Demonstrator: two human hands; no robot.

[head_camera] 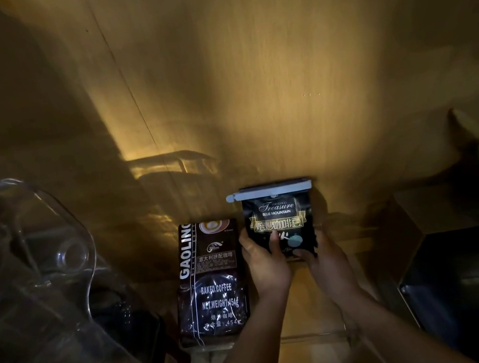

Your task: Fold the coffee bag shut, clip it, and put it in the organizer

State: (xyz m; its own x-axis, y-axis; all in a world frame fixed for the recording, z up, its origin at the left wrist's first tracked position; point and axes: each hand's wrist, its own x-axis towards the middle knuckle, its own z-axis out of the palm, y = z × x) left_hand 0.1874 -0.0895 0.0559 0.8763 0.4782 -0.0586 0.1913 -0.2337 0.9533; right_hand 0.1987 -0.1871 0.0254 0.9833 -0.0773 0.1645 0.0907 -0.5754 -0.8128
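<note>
A small black coffee bag (279, 222) with gold "Blue Mountain" lettering stands upright against the wooden wall. Its folded top is clamped by a pale blue clip (267, 192) that runs across the full width. My left hand (263, 262) grips the bag's lower left side, thumb on the front. My right hand (327, 264) grips the lower right corner. The bag sits within a clear plastic organizer (315, 335), whose front wall shows faintly below my wrists.
A larger dark coffee bag (211, 283) marked "GAOLINO", 454 g, lies just left of the small one. A big transparent container (31, 287) fills the left. Dark boxes and clutter (464, 257) stand at the right. The scene is dim.
</note>
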